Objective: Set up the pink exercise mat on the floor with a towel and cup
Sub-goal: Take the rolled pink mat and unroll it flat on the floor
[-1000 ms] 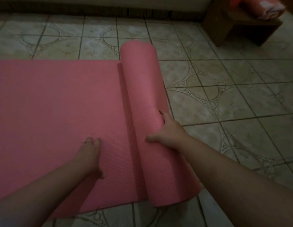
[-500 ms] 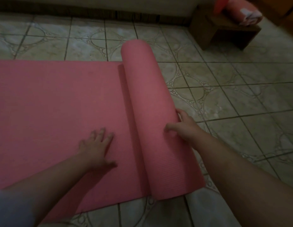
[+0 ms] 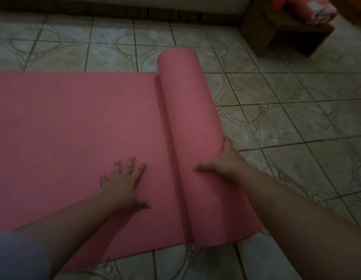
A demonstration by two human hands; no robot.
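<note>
The pink exercise mat (image 3: 74,138) lies partly unrolled on the tiled floor, its flat part stretching off to the left. Its rolled part (image 3: 191,118) stands as a thick cylinder at the right end of the flat part. My left hand (image 3: 125,178) rests flat on the unrolled mat, fingers spread, just left of the roll. My right hand (image 3: 222,160) cups the roll's right side near its front end, thumb on top. A pink and white rolled towel (image 3: 309,9) lies on a wooden stool at the top right. No cup shows clearly.
A dark wooden stool (image 3: 280,35) stands at the back right. Patterned beige floor tiles (image 3: 297,128) spread to the right of the roll. A dark baseboard (image 3: 115,9) runs along the back wall.
The roll has moved a little to the right, leaving more flat mat. My left hand opened from curled to spread flat. My right hand shifted along the roll's right side.
</note>
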